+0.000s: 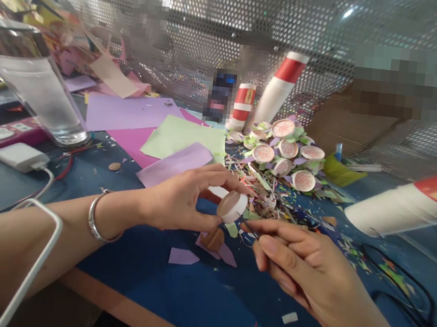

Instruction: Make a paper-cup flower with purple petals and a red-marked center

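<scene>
My left hand (187, 199) pinches a small round white cup base (232, 205) between thumb and fingers, above the blue table (196, 296). A silver bangle (97, 218) sits on that wrist. My right hand (301, 271) is closed in a pinch on a thin dark tool whose tip (248, 228) reaches just under the cup base. A brown paper scrap (212, 238) and purple scraps (183, 256) lie below the hands.
A pile of finished cup-base flowers (288, 152) lies behind paper shreds (266, 189). Stacks of red-and-white paper cups (278, 92) stand at the back; another stack (405, 204) lies at right. Coloured paper sheets (186, 136), a glass (41, 90), a white charger (20, 156) are at left.
</scene>
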Demonstrator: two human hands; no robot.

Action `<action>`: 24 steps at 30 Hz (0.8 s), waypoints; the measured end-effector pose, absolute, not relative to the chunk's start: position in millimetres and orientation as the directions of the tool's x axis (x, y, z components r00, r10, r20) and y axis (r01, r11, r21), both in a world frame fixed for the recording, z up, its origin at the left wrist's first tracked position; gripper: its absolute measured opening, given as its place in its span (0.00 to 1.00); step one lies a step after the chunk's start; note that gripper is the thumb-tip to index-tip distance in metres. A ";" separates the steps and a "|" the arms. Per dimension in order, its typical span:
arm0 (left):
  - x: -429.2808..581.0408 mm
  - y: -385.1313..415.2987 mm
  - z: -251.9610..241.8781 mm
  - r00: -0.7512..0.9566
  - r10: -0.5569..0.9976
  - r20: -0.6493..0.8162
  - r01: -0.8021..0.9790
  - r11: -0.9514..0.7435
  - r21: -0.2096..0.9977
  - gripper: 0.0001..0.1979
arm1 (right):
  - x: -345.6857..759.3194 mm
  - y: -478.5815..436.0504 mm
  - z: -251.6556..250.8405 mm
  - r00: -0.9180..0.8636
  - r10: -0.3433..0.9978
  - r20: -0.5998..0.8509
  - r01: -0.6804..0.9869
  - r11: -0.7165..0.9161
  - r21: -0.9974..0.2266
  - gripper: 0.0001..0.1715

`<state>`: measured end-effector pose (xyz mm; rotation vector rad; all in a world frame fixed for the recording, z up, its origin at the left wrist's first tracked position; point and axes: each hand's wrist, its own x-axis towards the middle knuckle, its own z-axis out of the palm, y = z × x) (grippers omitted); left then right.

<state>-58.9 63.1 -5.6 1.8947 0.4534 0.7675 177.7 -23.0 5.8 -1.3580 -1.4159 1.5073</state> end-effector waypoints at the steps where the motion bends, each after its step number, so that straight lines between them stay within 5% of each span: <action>1: -59.2 63.3 -5.9 0.730 0.609 0.312 -0.023 -0.435 0.900 0.28 | 177.0 -23.9 6.5 -0.242 0.940 -0.241 0.188 -0.198 -0.962 0.23; 7: -61.3 62.9 -6.3 0.733 0.593 0.333 -0.012 -0.479 0.878 0.31 | 170.4 -30.6 10.5 -0.149 0.963 -0.224 0.198 -0.193 -0.961 0.21; 24: -63.2 62.6 -0.5 0.749 0.560 0.354 0.017 -0.551 0.834 0.30 | 185.7 -21.6 10.0 -0.280 0.929 -0.242 0.130 -0.213 -0.968 0.22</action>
